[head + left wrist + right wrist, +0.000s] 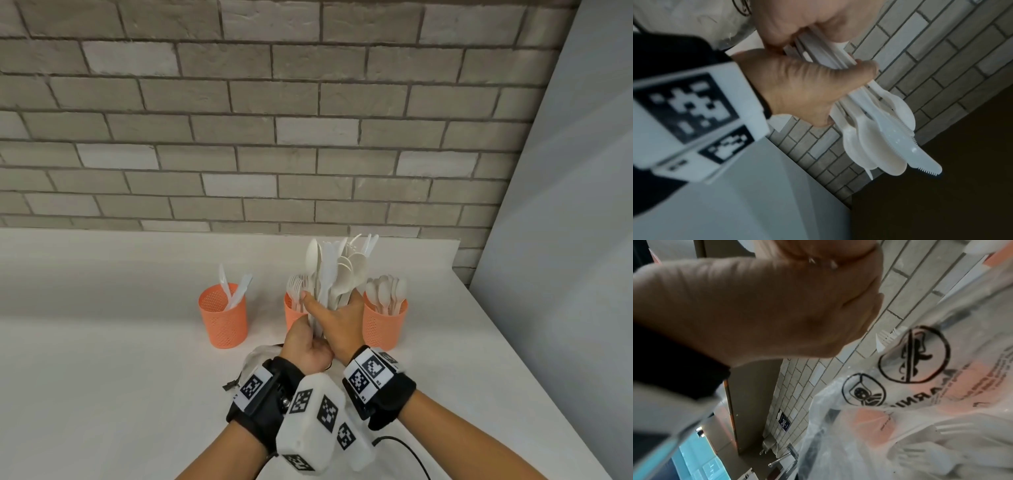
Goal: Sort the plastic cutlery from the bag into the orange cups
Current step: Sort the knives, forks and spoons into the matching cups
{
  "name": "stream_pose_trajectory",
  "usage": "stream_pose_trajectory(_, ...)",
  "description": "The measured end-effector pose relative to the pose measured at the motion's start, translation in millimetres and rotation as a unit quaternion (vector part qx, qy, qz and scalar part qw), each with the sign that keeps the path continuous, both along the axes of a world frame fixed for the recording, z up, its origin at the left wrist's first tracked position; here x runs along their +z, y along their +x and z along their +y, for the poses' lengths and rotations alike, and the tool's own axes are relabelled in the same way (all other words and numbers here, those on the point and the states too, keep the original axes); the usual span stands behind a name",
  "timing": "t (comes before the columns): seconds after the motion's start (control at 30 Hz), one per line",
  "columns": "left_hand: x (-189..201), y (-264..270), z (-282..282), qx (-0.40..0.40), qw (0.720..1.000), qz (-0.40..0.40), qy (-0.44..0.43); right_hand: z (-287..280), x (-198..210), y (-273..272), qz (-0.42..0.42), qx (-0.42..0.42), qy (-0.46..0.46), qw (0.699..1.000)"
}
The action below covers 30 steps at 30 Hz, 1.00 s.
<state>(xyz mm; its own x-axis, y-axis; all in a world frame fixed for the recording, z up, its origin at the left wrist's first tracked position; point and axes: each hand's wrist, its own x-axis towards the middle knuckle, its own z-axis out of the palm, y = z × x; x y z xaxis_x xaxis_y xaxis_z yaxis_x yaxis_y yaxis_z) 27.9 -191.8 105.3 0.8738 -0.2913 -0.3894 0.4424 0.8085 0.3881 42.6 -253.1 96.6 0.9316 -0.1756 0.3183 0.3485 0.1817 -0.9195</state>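
A bundle of white plastic cutlery [334, 270] stands upright above the table, mixing spoons, knives and forks. My left hand [310, 344] grips the handles at the bottom. My right hand [330, 306] wraps the bundle just above, thumb on the left side. In the left wrist view the bundle [879, 134] fans out past both hands. Three orange mesh cups stand behind: the left cup [222, 317] holds knives, the middle cup [291, 313] holds forks and is half hidden by my hands, the right cup [383, 327] holds spoons. The clear bag [920, 386] lies under my wrists.
The cups stand on a white table [102, 342] against a grey brick wall [274, 120]. The table's right edge [513, 342] runs diagonally close to the right cup. A black cable [407, 452] trails from my right wrist.
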Motion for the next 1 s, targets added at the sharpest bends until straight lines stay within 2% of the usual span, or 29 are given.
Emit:
stream_pose_trajectory(0.2,-4,-3,-7,0.012,1.000,0.011,-0.008,2,-5,3,0.008,-0.002,-0.002,1.000)
stream_pose_trajectory(0.27,-2,-8,-7,-0.014,1.000,-0.004,0.028,1,-5,5,0.010,0.000,0.002,1.000)
stream_pose_trajectory(0.33,-1,-10,-5,-0.035,0.994,-0.022,0.106,-4,-2,10,0.014,-0.006,-0.010,1.000)
stream_pose_trajectory(0.4,-2,-7,1,-0.033,0.977,-0.048,0.207,-10,-1,15,0.025,-0.013,-0.024,0.999)
stream_pose_trajectory(0.47,1,-1,6,-0.001,0.947,-0.089,0.309,-17,0,19,0.042,-0.018,-0.044,0.998)
stream_pose_trajectory(0.6,14,14,18,0.131,0.856,-0.234,0.442,-30,-4,19,0.052,-0.020,-0.092,0.994)
stream_pose_trajectory(0.67,20,20,21,0.152,0.822,-0.273,0.476,-34,-6,16,0.059,-0.014,-0.102,0.993)
stream_pose_trajectory(0.8,24,31,14,0.137,0.803,-0.262,0.517,-35,-11,10,0.080,0.016,-0.102,0.991)
stream_pose_trajectory(1.0,20,37,5,0.103,0.809,-0.234,0.529,-44,-15,3,0.101,0.055,-0.103,0.988)
